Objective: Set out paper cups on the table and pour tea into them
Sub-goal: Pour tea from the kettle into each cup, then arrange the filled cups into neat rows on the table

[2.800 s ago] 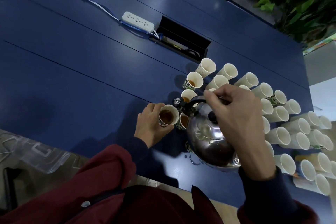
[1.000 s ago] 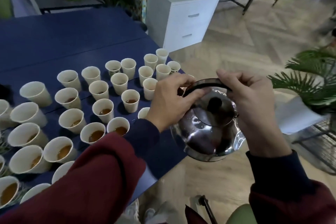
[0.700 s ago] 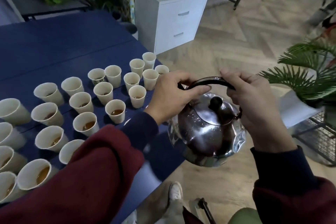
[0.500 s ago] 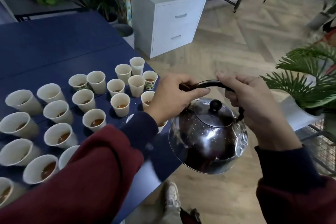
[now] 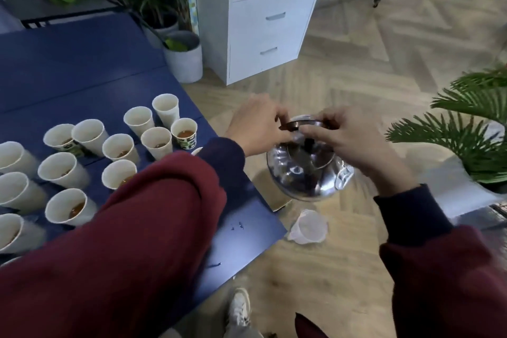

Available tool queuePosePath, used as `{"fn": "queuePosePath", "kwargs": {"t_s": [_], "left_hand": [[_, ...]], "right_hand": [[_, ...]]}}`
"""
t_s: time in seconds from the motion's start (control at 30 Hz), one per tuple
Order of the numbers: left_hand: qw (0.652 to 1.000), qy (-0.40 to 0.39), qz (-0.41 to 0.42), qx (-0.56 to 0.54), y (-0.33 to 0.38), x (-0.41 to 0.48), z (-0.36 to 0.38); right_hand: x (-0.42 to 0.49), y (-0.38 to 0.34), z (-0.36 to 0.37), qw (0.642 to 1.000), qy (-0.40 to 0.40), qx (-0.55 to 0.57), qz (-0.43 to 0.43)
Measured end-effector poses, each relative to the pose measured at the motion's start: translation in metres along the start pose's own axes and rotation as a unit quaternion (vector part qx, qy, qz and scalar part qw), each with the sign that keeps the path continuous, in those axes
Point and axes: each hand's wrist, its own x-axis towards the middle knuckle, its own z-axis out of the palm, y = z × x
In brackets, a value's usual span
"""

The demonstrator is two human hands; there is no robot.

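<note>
A: Head cam, only view we've got. Where's the kettle (image 5: 304, 175)?
B: Mid-frame, a bit right of ctr. It hangs over the wood floor (image 5: 356, 63), just off the bench (image 5: 82, 68) rt edge, and isn't above any cup atm.
A: Hands?
B: Both on its dark handle (image 5: 299, 125). The left hand (image 5: 255, 123) is curled round the handle's left end. The right hand (image 5: 348, 143) is wrapped over the right part. It's blurry, so exact finger placement: can't tell.
A: How to do this bit well?
B: My guess is it's a carry or a grip swap, not a pour. Hold the kettle level, and don't free one hand until the other has a full wrap. Get it above the bench before tipping, w/ the spout low & close to a rim, slow trickle. Those cups prob tip easily. There are drops (image 5: 239, 226) on the bench nr its lower corner, so mind drips.
A: Containers?
B: Loads of paper cups (image 5: 118, 147) stand on the bench, left of frame. Several show brown tea (image 5: 184, 133) at a low fill, e.g. the green-print cup (image 5: 186, 143) nearest the edge & the lower-left cup (image 5: 68, 207). The two top cups (image 5: 165, 107) look empty, tho the angle hides their bottoms. The kettle lid looks on, so its contents are unseen. There's also a clear plastic cup (image 5: 308, 226) on its side on the floor, below the kettle, apparently empty
</note>
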Motion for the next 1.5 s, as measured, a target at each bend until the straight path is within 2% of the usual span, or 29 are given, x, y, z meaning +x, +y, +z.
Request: {"fn": "queuePosePath", "kwargs": {"t_s": [0.1,0.17,0.3,0.4,0.53,0.73,0.87,0.97,1.1,1.33,1.5], "left_hand": [[0.998,-0.012,-0.015,0.054,-0.009,0.029,0.013],[0.996,-0.043,-0.028,0.07,-0.016,0.045,0.02],[0.986,-0.119,-0.08,0.079,-0.029,0.064,0.038],[0.977,-0.162,-0.114,0.076,-0.045,0.07,0.059],[0.98,-0.125,-0.143,0.066,-0.063,0.072,0.085],[0.977,-0.116,-0.176,0.011,-0.082,0.077,0.116],[0.971,-0.125,-0.2,-0.036,-0.087,0.074,0.125],[0.96,-0.149,-0.219,-0.088,-0.089,0.068,0.126],[0.949,-0.182,-0.236,-0.097,-0.098,0.058,0.13],[0.959,-0.133,-0.235,-0.088,-0.099,0.047,0.097],[0.97,-0.089,-0.214,-0.076,-0.101,0.038,0.049]], "right_hand": [[0.032,0.03,0.011,0.998,0.012,-0.061,-0.019],[0.048,0.041,0.022,0.995,-0.011,-0.096,-0.012],[0.074,0.063,0.046,0.994,-0.049,-0.102,-0.009],[0.087,0.076,0.059,0.994,-0.09,-0.056,-0.001],[0.108,0.102,0.076,0.989,-0.104,-0.098,0.024],[0.136,0.147,0.099,0.985,-0.106,-0.13,0.03],[0.138,0.146,0.107,0.983,-0.108,-0.143,0.029],[0.136,0.136,0.107,0.971,-0.126,-0.202,0.009],[0.135,0.141,0.108,0.961,-0.119,-0.251,-0.007],[0.132,0.125,0.11,0.955,-0.107,-0.277,-0.008],[0.132,0.088,0.118,0.961,-0.097,-0.254,-0.056]]}}
